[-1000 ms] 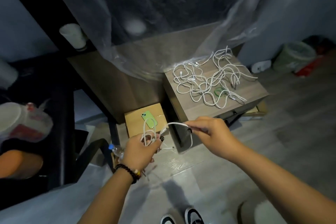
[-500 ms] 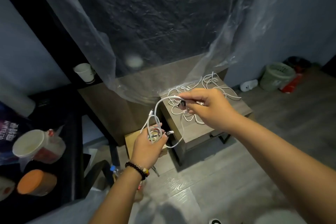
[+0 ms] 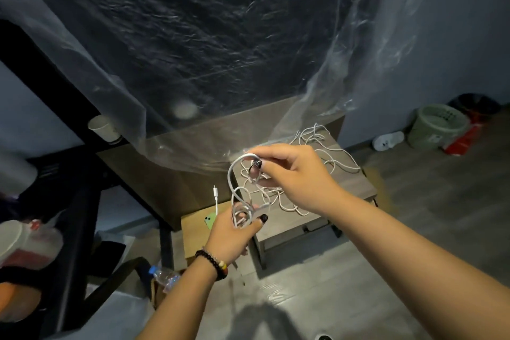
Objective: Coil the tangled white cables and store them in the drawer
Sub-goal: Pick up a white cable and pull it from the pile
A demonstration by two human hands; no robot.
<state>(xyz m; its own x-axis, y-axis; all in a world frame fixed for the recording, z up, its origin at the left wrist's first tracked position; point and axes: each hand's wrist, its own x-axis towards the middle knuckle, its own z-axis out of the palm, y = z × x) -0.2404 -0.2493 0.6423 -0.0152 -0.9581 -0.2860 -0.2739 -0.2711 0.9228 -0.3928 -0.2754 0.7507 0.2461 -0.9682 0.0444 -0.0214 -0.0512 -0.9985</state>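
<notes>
My left hand [image 3: 230, 232] grips a small coil of white cable [image 3: 240, 211], its plug end [image 3: 215, 193] sticking up on the left. My right hand [image 3: 289, 174] pinches the same cable's loose loop, raised just above and right of the coil. Beyond both hands, the tangled cables [image 3: 311, 168] lie on the small wooden table [image 3: 356, 188]. A green phone [image 3: 210, 220] rests on the box [image 3: 193, 240] at near left.
</notes>
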